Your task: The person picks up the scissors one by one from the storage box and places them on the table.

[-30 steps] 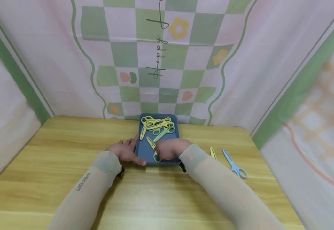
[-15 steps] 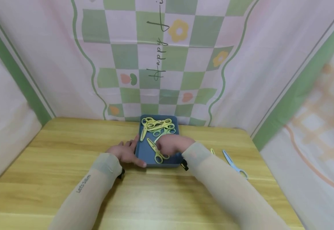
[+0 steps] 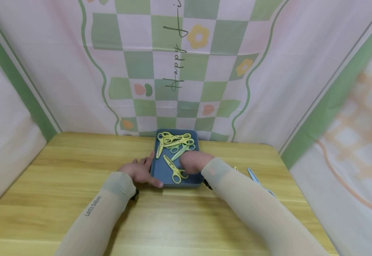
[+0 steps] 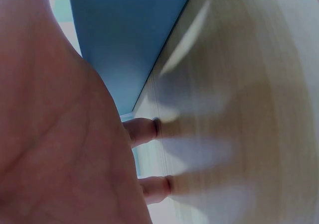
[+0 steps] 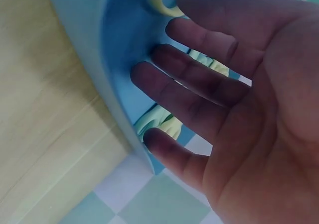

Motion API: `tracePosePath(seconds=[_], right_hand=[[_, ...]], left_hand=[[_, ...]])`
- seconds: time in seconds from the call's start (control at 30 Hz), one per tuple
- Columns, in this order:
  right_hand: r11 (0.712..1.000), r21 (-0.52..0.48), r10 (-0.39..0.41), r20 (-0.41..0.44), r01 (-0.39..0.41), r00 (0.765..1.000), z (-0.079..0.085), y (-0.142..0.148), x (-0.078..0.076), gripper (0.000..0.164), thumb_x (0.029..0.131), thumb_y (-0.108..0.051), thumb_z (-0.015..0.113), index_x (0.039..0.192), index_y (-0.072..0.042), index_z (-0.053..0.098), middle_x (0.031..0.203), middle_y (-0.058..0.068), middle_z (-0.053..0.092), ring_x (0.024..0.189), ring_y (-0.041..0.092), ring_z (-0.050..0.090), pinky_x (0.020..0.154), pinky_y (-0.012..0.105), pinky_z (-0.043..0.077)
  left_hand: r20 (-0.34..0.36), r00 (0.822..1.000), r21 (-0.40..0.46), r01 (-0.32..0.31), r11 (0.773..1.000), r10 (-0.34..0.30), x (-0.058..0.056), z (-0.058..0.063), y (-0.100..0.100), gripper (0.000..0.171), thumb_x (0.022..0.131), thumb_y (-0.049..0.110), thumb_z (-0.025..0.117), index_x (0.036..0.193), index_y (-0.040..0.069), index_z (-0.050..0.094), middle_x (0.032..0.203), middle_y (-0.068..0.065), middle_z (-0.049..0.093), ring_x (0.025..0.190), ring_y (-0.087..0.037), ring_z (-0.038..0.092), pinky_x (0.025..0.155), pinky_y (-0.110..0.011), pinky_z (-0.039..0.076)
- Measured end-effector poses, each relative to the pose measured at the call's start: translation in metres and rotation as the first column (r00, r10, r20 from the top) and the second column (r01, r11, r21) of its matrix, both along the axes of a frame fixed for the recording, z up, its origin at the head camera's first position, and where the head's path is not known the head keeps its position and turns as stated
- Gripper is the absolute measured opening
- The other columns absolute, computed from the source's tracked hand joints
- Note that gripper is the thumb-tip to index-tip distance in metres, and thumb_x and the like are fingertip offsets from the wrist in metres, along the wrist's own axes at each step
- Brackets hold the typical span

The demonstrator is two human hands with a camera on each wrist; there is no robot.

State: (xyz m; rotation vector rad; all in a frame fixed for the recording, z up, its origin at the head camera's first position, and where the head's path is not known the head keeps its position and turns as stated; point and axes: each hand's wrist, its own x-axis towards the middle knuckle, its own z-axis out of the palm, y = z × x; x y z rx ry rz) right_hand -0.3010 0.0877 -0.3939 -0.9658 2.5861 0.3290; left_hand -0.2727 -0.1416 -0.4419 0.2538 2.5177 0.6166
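A blue tray [image 3: 161,177] holds several yellow scissors [image 3: 177,140] piled at its far end, with green scissors [image 3: 178,154] beside them. One more yellow pair of scissors [image 3: 173,166] lies in the near half, blades pointing away to the left. My left hand [image 3: 137,172] rests along the tray's left side, thumb at the near left corner and fingers spread on the tabletop. Over the tray's right side, my right hand [image 3: 196,162] has loose, separated fingers. In the right wrist view its thumb is right at a yellow scissors handle [image 5: 160,0], and its palm is bare.
Blue scissors [image 3: 253,175] lie on the wooden table [image 3: 179,220] to the right, partly covered by my right forearm. A yellow blade tip [image 3: 235,168] shows just left of them. A checkered curtain [image 3: 186,85] hangs directly behind the tray.
My right hand has loosened from the near yellow scissors and shifted right, leaving them lying in the tray with both handle rings showing. My left hand stays at the tray's side.
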Motion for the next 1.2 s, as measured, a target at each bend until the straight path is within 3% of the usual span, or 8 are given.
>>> tracePosePath(seconds=[0.17,0.4,0.67,0.93,1.07,1.2], right_hand=[[0.999,0.018,-0.037,0.004,0.037,0.999,-0.001,0.0,0.001,0.006,0.094,-0.015,0.068,0.088,-0.013,0.07,0.09,0.001,0.066,0.085,0.017,0.062,0.084,0.037,0.052],[0.998,0.053,-0.035,-0.066,0.038,0.997,-0.005,-0.005,0.004,0.009,0.093,-0.021,0.071,0.09,-0.013,0.072,0.096,0.002,0.069,0.089,0.018,0.064,0.086,0.037,0.051],[0.995,0.069,-0.071,-0.096,0.078,0.993,-0.001,-0.014,0.009,0.006,0.094,-0.016,0.069,0.096,-0.012,0.073,0.098,0.004,0.069,0.088,0.018,0.063,0.085,0.036,0.052],[0.996,0.048,-0.074,-0.121,0.08,0.99,-0.004,-0.017,0.009,0.006,0.09,-0.017,0.075,0.088,-0.014,0.07,0.092,0.002,0.068,0.082,0.017,0.061,0.081,0.036,0.052],[0.997,0.035,-0.066,-0.119,0.071,0.991,-0.003,-0.017,0.009,0.006,0.089,-0.013,0.075,0.087,-0.014,0.069,0.091,0.002,0.067,0.08,0.016,0.06,0.079,0.035,0.052],[0.996,0.03,-0.075,-0.114,0.079,0.991,-0.002,-0.019,0.009,0.007,0.088,-0.011,0.074,0.086,-0.014,0.068,0.091,0.003,0.067,0.08,0.016,0.06,0.079,0.035,0.052]], left_hand=[[0.0,1.0,0.014,-0.002,1.0,0.002,0.001,0.002,0.0,0.148,0.056,0.081,0.077,0.16,0.023,-0.012,0.163,-0.021,0.01,0.142,-0.057,0.001,0.109,-0.071,0.008],[0.015,1.0,0.002,0.004,1.0,-0.004,0.004,0.007,0.0,0.146,0.058,0.081,0.076,0.16,0.023,-0.012,0.163,-0.022,0.01,0.142,-0.056,0.001,0.109,-0.07,0.007],[0.01,1.0,-0.03,-0.002,1.0,0.003,0.001,0.003,0.0,0.148,0.053,0.087,0.072,0.159,0.027,-0.012,0.165,-0.015,0.01,0.145,-0.051,0.002,0.113,-0.064,0.008],[0.007,1.0,-0.011,0.001,1.0,-0.001,0.006,0.011,0.001,0.143,0.06,0.08,0.076,0.16,0.025,-0.011,0.164,-0.017,0.011,0.144,-0.052,0.003,0.112,-0.065,0.009],[0.006,1.0,-0.012,-0.002,1.0,0.002,0.0,0.001,0.0,0.146,0.056,0.083,0.075,0.159,0.027,-0.013,0.164,-0.016,0.01,0.144,-0.052,0.001,0.112,-0.066,0.007],[0.004,1.0,-0.013,0.003,1.0,-0.003,-0.001,-0.002,-0.001,0.147,0.056,0.084,0.074,0.159,0.027,-0.014,0.164,-0.016,0.01,0.144,-0.053,0.001,0.112,-0.066,0.007]])
